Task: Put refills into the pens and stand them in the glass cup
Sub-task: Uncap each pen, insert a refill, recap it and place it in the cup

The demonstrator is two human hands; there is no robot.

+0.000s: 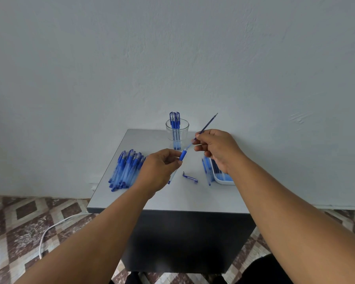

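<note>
The left hand [159, 171] grips a pen barrel [182, 155] by its blue grip, open end tilted up. The right hand [215, 148] pinches a refill [208, 122], its lower end at the barrel's mouth: the loading step, I judge. Next, the refill needs sliding straight down, then capping with the loose cap [190, 177] lying mid-surface. The glass cup [177, 133] stands at the far edge, some pens inside; unfilled pens [126, 171] are piled at the left edge.

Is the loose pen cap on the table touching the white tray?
Apart. The head view shows the pen cap lying alone on the table, with bare tabletop and a loose pen between it and the white tray.
</note>
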